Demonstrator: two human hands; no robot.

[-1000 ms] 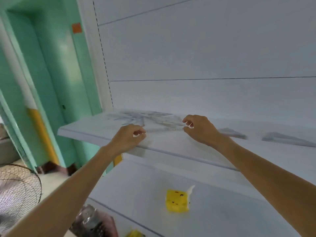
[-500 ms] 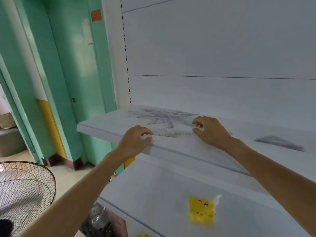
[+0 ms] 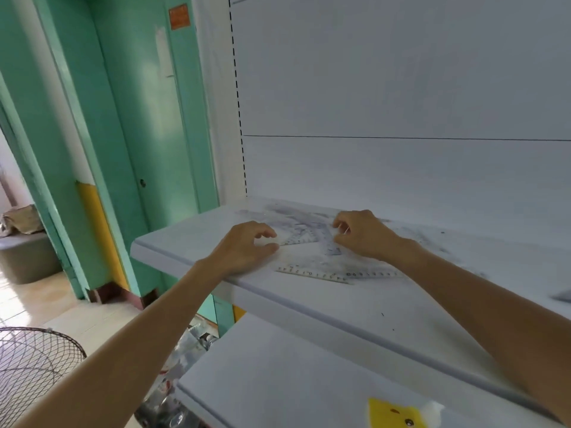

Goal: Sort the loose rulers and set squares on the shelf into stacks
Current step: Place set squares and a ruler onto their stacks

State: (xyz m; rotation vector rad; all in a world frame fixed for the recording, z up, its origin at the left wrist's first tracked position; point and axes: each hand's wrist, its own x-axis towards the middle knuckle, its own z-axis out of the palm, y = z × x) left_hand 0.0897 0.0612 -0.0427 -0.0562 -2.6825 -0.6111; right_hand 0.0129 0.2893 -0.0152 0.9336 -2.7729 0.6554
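Several rulers and set squares (image 3: 304, 234) were heaped mid-frame on the shelf (image 3: 185, 244). The left hand (image 3: 247, 247) and right hand (image 3: 363, 234) were curled over them, grip undetermined. Sorting was judged begun; one piece was to be singled out.

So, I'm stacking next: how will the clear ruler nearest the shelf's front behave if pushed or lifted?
The ruler lies flat on the smooth shelf, so it would probably slide easily yet resist pinching up. It looks like thin clear plastic: likely light, slightly bendy.
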